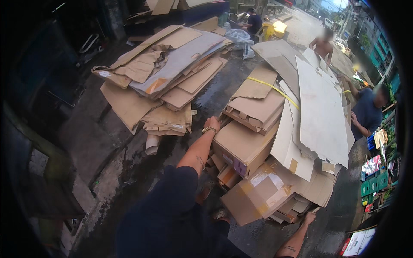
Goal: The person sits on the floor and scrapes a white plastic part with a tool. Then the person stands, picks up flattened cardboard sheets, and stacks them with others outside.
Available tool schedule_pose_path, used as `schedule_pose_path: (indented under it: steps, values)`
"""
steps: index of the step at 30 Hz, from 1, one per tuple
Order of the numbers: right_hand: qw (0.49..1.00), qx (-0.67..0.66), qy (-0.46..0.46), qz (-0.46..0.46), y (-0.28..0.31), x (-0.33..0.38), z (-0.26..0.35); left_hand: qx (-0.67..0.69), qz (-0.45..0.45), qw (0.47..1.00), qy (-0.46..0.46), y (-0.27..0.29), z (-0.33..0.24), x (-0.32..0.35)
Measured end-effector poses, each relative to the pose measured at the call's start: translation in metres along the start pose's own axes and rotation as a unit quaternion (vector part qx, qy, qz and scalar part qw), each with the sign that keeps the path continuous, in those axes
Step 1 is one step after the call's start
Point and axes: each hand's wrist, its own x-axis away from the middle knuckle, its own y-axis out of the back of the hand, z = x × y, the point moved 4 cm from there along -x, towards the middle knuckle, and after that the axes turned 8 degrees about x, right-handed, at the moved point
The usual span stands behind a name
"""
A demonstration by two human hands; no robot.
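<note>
A tall stack of flattened cardboard boxes stands in front of me, bound with a yellow strap. Large pale cardboard sheets lean over its right side. My left hand, with a bracelet at the wrist, is closed on the stack's left edge, its fingertips partly hidden. Low on the near right corner, my right hand grips the cardboard edge beside a taped brown box. Both arms are spread wide around the pile.
Another heap of flattened cardboard lies to the left on the wet pavement. A person in a dark shirt touches the stack's right side; a bare-shouldered person stands behind it. Farther off, someone sits near a yellow chair. Green crates line the right.
</note>
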Motion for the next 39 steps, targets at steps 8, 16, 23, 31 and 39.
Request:
schedule_pose_path:
  steps: [8, 16, 23, 31, 39]
  values:
    - [0.998, -0.014, -0.042, 0.037, -0.043, 0.022, -0.061, 0.063, -0.055, 0.993, -0.082, -0.076, 0.092, 0.099]
    - [0.975, -0.198, -0.073, 0.063, -0.055, 0.079, -0.145, 0.109, -0.042, 0.993, 0.004, -0.078, 0.200, 0.151]
    - [0.989, -0.075, -0.114, 0.058, -0.054, 0.100, -0.191, 0.078, -0.077, 0.994, -0.029, -0.099, 0.264, 0.167]
    - [0.984, -0.125, -0.114, 0.057, -0.061, 0.132, -0.189, 0.166, -0.023, 0.972, -0.166, -0.116, 0.327, 0.157]
    - [0.989, -0.113, -0.094, 0.026, 0.030, 0.186, -0.219, 0.219, -0.002, 0.959, -0.177, -0.081, 0.346, 0.240]
